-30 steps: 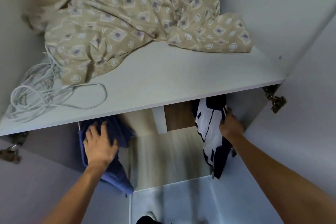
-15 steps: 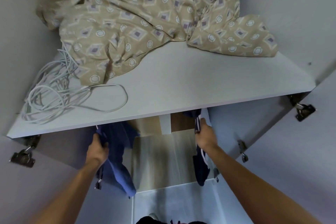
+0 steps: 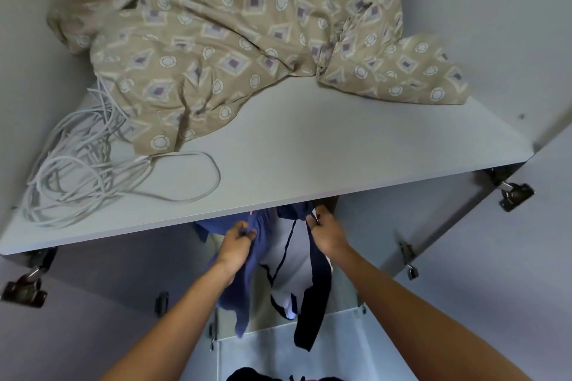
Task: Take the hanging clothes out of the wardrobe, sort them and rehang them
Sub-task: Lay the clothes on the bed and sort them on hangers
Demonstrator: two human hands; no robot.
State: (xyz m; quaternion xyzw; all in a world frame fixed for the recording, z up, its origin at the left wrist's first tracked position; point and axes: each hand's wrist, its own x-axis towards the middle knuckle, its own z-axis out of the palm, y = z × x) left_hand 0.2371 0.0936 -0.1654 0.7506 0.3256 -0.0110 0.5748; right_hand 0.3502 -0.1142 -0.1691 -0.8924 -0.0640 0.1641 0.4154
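Nearest me, my two forearms rise from the lower edge toward the gap under the shelf [image 3: 309, 170]. My left hand [image 3: 236, 239] has its grip closed, fingers curled into a fold of the blue garment [image 3: 244, 287], which hangs below the shelf edge at centre. My right hand [image 3: 328, 233] is just beside it, its grip pinching the top of the navy-and-white garment [image 3: 297, 269], whose dark strip trails down past the wardrobe floor edge. The two garments hang touching; their hangers and the rail are hidden behind the shelf, so I cannot tell whether either is unhooked. Above, on the shelf, lie a white cable [image 3: 77, 176] coiled at left and a patterned sheet [image 3: 247, 40] heaped toward the back. Door hinges [image 3: 513, 193] show at the sides. Risks, as I judge them: pulling on cloth, not on a hanger, could slide a garment off and drop it; lifting blind could catch a hook on the rail or knock the shelf's underside; and the trailing dark strip could snag on the lower edge or a hinge as I draw the garments out.
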